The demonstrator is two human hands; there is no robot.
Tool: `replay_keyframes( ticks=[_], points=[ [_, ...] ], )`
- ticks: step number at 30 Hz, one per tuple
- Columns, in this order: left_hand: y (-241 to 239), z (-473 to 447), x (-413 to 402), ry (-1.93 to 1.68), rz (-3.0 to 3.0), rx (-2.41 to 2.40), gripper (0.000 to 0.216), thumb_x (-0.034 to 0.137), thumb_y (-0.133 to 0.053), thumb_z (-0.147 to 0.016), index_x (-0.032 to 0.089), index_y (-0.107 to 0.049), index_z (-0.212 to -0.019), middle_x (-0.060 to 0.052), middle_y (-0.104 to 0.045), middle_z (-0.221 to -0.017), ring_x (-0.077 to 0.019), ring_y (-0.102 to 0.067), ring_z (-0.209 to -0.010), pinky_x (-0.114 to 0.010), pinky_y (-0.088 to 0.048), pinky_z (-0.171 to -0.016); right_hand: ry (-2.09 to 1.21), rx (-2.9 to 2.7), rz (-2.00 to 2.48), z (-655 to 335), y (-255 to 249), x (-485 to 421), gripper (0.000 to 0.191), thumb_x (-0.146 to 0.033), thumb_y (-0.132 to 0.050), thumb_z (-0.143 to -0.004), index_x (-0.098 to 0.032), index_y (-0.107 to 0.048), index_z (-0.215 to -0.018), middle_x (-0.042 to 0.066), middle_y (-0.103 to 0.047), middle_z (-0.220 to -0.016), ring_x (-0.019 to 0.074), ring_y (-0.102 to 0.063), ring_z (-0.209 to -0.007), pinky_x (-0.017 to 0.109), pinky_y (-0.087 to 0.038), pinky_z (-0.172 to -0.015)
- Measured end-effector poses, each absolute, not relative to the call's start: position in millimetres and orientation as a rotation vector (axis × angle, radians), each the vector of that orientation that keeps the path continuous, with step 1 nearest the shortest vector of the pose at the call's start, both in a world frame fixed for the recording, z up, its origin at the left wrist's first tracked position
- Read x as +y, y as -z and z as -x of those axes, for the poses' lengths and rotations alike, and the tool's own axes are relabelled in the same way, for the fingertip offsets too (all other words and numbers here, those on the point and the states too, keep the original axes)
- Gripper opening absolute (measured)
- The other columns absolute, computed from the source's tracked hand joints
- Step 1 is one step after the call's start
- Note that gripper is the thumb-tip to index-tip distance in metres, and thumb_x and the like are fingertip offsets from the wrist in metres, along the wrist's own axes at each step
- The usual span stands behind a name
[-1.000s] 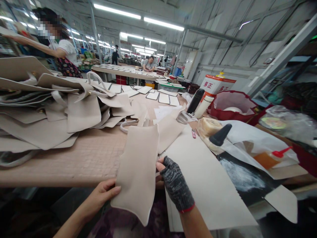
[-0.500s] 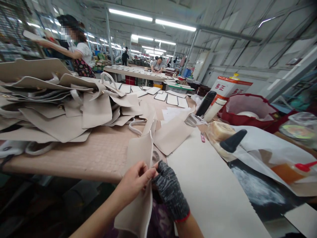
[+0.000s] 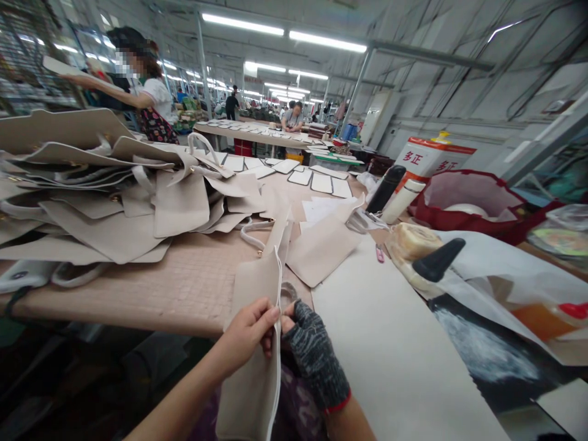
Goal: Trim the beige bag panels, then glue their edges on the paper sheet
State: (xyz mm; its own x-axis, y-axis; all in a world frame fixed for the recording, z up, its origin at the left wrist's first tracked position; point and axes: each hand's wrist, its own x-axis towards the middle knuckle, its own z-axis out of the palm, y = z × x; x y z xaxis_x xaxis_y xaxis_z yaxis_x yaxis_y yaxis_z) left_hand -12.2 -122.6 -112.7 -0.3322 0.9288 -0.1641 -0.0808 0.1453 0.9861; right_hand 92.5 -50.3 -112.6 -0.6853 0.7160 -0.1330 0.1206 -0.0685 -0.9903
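Note:
A beige bag panel [image 3: 250, 383] with a pale layered edge stands on end at the table's front, partly over my lap. My bare left hand [image 3: 252, 331] is closed on it, thumb near the edge and fingers on the left face. On the other side my right hand [image 3: 315, 352], in a dark grey fingerless glove with a red cuff, pinches the same edge close to my left thumb. A grey looped handle [image 3: 288, 294] shows just above the right fingertips. Anything small between the fingertips is hidden. Another beige panel [image 3: 321, 251] lies flat just beyond.
A tall pile of beige bag pieces [image 3: 114, 202] fills the table's left. On the right are a large pale sheet [image 3: 390, 343], a pink cutter [image 3: 380, 253], a black bottle [image 3: 386, 188], a white bottle [image 3: 403, 201] and a red bag [image 3: 478, 202]. A co-worker [image 3: 154, 92] stands at far left.
Both hands and the panel's edge have shifted slightly left. The left thumb has drawn back a little from the right fingertips; both hands stay on the panel.

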Motion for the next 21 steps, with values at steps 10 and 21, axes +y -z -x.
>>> replay_keyframes(
  ticks=[10,21],
  points=[
    [86,18,-139,-1.415,-1.113,1.874,0.031,0.041,-0.045,-0.081,0.02,-0.04,-0.059,0.004,-0.048,-0.049,-0.0111,-0.047,-0.047,-0.022,-0.038,-0.05,-1.655,-1.859,0.916,-115,106,-21,0.019,-0.035,-0.055,-0.071,-0.018,-0.05,-0.063,-0.001,-0.055,-0.056,0.012,-0.049,-0.051,0.023,-0.041,-0.049],
    [97,-11,-149,-1.281,-1.315,1.956,0.028,0.031,-0.041,-0.084,0.02,-0.035,-0.058,0.003,-0.045,-0.052,-0.0109,-0.044,-0.049,-0.021,-0.034,-0.048,-1.132,-1.998,0.894,-89,115,-24,0.023,-0.038,-0.055,-0.074,-0.019,-0.063,-0.085,0.011,-0.066,-0.09,0.0249,-0.059,-0.092,0.039,-0.045,-0.085]
  ],
)
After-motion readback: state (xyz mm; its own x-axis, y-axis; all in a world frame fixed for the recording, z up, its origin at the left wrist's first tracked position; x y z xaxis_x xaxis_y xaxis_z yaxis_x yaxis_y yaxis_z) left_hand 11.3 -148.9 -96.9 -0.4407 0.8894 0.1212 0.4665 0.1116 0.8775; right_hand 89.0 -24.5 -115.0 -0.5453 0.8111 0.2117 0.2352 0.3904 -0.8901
